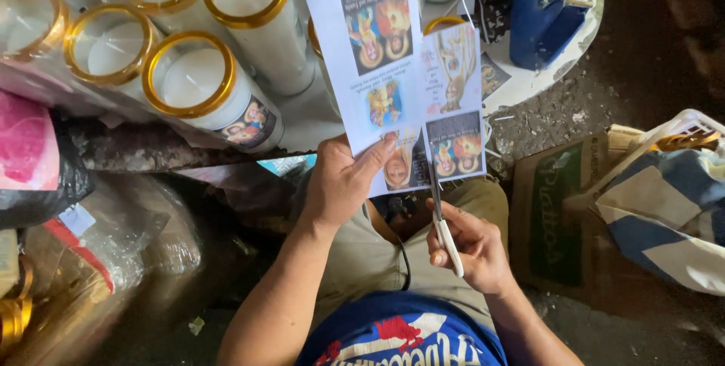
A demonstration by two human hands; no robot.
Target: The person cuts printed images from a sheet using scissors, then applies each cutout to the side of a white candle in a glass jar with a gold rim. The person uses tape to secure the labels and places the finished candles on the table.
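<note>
My left hand (340,181) pinches the lower edge of a white printed sheet (393,56) that carries several small colour pictures. The sheet stands upright in front of me, above my lap. My right hand (472,249) grips a pair of scissors (442,222) with a white handle. The blades point up into the bottom edge of the sheet, between two of the pictures.
Several tall glass candles with gold rims (192,83) stand on a table at the upper left, some with picture labels. A blue bag (540,11) sits at the top right. A flattened cardboard box (555,207) and a white basket with striped cloth (672,200) lie at the right.
</note>
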